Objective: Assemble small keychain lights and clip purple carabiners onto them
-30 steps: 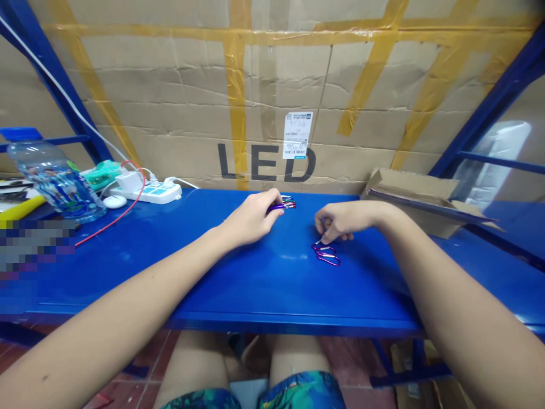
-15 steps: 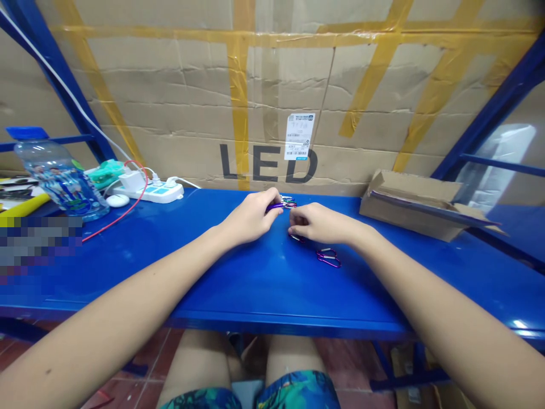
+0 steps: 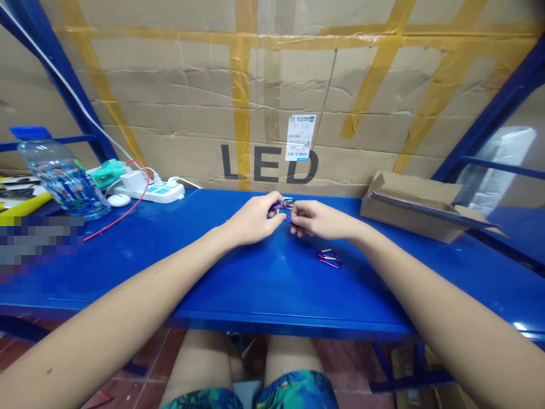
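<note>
My left hand (image 3: 260,217) is closed around a purple carabiner (image 3: 275,207), most of which the fingers cover. Close beside it, my right hand (image 3: 313,218) pinches another carabiner (image 3: 288,220), and only a thin part of that one shows between the two hands. Behind the fingertips, several more coloured carabiners (image 3: 289,200) lie in a small group, partly hidden. On the blue tabletop (image 3: 272,284), nearer to me and below my right hand, rest two purple carabiners (image 3: 329,258) with silver gates, touching or overlapping.
An open cardboard box (image 3: 419,207) stands at the right. On the left are a blue-capped bottle (image 3: 63,176), a white power strip (image 3: 155,192) with plugs and a red cable (image 3: 128,213). A large taped carton (image 3: 187,102) walls off the back.
My right hand has lifted a carabiner from the tabletop and brought it up beside my left hand. My left hand has barely moved. The two purple carabiners lie where they were.
</note>
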The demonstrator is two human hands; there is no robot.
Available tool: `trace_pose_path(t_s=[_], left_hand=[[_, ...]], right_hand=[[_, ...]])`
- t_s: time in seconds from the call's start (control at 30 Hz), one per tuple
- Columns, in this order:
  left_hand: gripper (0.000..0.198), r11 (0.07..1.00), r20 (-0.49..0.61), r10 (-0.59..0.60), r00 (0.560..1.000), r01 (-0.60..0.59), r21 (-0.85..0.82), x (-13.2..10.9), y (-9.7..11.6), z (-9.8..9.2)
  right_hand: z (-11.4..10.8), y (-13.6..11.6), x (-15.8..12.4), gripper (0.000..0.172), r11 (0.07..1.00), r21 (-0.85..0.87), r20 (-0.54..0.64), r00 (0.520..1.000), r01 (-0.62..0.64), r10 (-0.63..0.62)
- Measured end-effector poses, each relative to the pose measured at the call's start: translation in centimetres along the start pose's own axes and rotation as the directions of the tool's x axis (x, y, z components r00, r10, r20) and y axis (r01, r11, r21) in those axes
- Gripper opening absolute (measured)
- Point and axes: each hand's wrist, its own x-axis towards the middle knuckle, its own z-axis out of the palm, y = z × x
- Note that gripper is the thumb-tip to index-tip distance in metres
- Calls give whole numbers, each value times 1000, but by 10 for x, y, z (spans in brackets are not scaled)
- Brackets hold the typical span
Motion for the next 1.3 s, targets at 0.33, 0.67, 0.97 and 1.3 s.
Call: trace_pose_path(t_s=[0.33,0.67,0.97,1.3], left_hand=[[16,996,-29,31,999,-34,-78,3,0,2],[16,996,-8,-11,1000,10,-84,3,2,7],[7,969,25,-131,991,133,-207,0,5,5],[2,993,-37,-112,993,113,23,1,5,9]], right_hand=[[7,-4,5,16,859,505,-204,979,87,20],[13,-1,7,10,983,162,-324,946,83,-27],[10,6,7,11,952,-287,-415,882,103,-221],[13,-3,1,11,837,-539,-299,907,97,-298]])
